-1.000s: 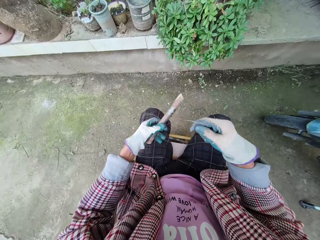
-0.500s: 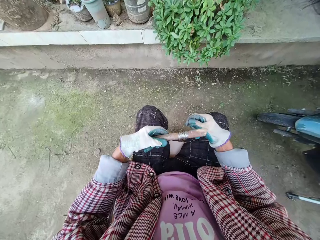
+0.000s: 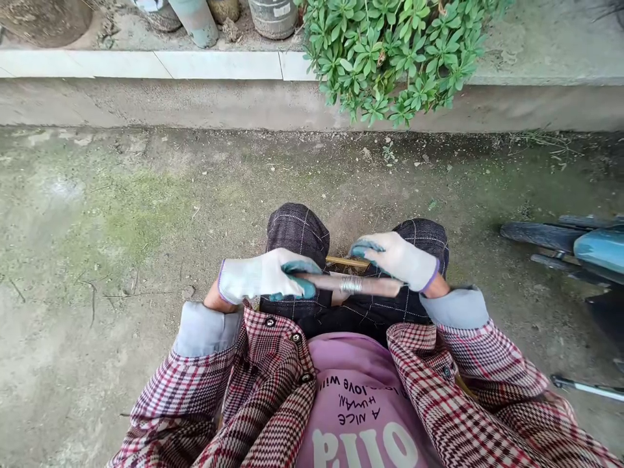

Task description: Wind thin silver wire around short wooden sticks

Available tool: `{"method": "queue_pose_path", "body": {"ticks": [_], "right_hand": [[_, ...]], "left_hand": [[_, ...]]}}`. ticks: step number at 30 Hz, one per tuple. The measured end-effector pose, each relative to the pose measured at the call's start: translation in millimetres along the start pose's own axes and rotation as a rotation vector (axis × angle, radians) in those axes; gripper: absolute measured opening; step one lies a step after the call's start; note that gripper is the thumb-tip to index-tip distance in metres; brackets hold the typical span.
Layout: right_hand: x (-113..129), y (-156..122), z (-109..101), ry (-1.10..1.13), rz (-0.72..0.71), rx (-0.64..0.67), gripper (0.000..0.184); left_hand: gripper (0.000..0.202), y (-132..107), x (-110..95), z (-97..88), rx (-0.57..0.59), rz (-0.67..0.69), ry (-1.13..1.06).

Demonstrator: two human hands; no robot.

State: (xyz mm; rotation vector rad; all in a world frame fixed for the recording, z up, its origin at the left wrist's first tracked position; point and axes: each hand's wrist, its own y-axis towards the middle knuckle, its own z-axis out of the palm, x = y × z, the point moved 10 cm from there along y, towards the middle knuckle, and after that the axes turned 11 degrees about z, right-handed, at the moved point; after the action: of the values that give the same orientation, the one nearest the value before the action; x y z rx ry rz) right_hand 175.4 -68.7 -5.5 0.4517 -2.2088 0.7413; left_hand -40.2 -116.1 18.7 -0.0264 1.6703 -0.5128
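My left hand [image 3: 273,276], in a white glove with teal-coated fingers, is closed around one end of a wooden stick [image 3: 377,286]. The stick lies level above my lap, slightly blurred, and silvery wire [image 3: 351,284] is wound round its middle. My right hand [image 3: 390,257], gloved alike, hovers just above the stick's free right end. Its fingers are curled together and point left; what they pinch, if anything, is hidden. Behind the stick, between my knees, shows a thin yellowish strip [image 3: 346,261] whose kind I cannot tell.
Ahead runs a low concrete ledge [image 3: 214,104] with white edge tiles, several pots [image 3: 195,23] and a leafy green bush [image 3: 390,58] overhanging it. On the right stand a dark wheel and blue bodywork of a vehicle [image 3: 602,247]. Mossy bare ground [image 3: 141,208] surrounds me.
The stick has moved down toward my body, with my left hand shifting slightly left. My right hand has come off the stick's right end and moved left above it. The yellowish strip now shows.
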Motion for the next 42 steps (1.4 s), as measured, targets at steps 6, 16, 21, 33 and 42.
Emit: {"method": "queue_pose_path", "body": {"ticks": [6,16,21,33,42], "right_hand": [[29.1,-29.0,36.2,-0.360,-0.054,-0.081,0.026],[26.1,-27.9,34.8,0.212,0.001,0.044,0.032],[7.6,-20.3,33.1,0.397,0.091,-0.028,0.030],[23.9,-41.0,25.2,0.021,0.022,-0.193,0.034],[42.0,-49.5,-1.0,-0.465,-0.129,-0.356,0.028]], "left_hand": [[0.021,9.8,6.7,4.9,0.109,0.049,-0.129],[0.019,17.4,-9.0,28.1,-0.067,0.189,0.237],[0.037,17.6,-4.7,10.1,-0.182,0.200,0.402],[0.036,18.6,-0.1,5.8,-0.253,0.197,0.194],[0.041,12.8,-17.0,34.5,-0.001,0.107,0.896]]}}
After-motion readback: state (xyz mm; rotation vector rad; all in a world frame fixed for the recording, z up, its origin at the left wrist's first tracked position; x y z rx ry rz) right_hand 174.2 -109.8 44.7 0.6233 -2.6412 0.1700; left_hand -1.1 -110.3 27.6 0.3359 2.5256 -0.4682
